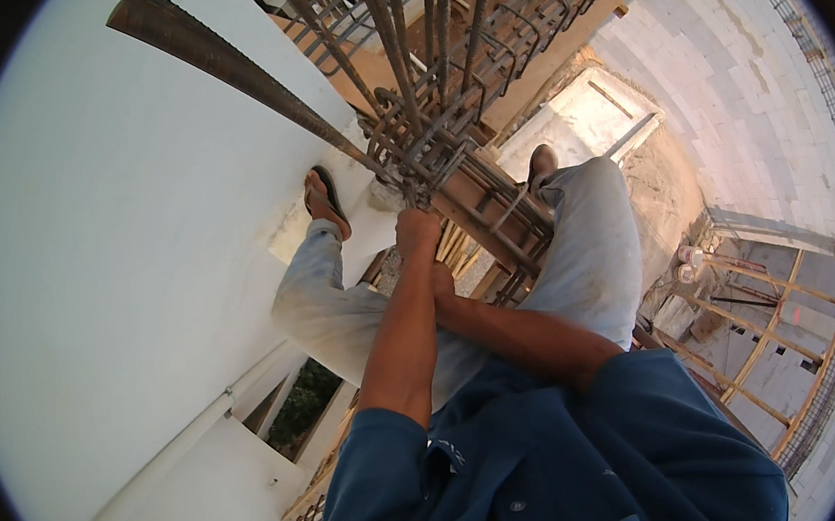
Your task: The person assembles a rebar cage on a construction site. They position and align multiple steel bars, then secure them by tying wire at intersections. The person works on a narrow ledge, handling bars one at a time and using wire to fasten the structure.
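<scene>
My left hand (418, 232) is closed in a fist at the base of a bundle of upright steel rebars (407, 81), just below their rusty stirrups (417, 155). What it grips is hidden beneath the fingers. My right hand (443, 280) is lower, tucked behind my left forearm. It looks curled closed, and whatever is in it is out of sight. A thick rebar (250, 86) slants up to the left from the same joint. Beside both hands, a horizontal rebar cage (509, 214) runs down to the right.
My sandalled left foot (325, 201) rests on a ledge by a white wall (114, 239); my right foot (542, 163) is across the cage. Another rebar cage (554, 11) extends to the upper right. Far below are a block-paved surface (720, 61) and timber framing (762, 338).
</scene>
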`<state>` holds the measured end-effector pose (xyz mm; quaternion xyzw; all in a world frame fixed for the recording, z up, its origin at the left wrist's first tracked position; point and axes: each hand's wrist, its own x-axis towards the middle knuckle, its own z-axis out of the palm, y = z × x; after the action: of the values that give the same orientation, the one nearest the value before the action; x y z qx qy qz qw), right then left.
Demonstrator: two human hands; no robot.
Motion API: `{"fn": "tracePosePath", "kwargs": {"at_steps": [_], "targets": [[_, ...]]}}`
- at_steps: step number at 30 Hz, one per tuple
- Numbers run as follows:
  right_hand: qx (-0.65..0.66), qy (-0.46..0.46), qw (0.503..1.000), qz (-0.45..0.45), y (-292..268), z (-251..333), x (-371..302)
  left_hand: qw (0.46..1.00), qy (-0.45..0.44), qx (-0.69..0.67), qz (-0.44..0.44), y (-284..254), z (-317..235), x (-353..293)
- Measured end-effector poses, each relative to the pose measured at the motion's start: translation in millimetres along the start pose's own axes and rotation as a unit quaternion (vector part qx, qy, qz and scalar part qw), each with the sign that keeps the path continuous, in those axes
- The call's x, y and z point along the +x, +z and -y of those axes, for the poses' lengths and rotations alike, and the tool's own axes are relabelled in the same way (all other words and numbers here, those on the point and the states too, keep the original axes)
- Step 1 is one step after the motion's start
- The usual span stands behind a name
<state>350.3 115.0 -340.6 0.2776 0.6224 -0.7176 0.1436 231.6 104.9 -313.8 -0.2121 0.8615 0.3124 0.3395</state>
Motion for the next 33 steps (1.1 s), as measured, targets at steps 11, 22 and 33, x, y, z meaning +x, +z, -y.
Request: {"fn": "tracePosePath", "kwargs": {"at_steps": [11,22,33], "targets": [[0.227,0.282,0.923,0.131,-32.6,80.2,-10.4,0.735,-0.027,-0.533,0.417,-34.4,48.6,2.3],[0.221,0.313,0.893,0.237,-41.2,41.1,0.3,0.843,-0.083,-0.433,0.308,-19.7,29.8,7.2],[-0.013,0.016,0.999,0.035,12.1,-0.7,-9.2,0.999,0.032,-0.009,-0.012,0.2,14.1,5.1]]}}
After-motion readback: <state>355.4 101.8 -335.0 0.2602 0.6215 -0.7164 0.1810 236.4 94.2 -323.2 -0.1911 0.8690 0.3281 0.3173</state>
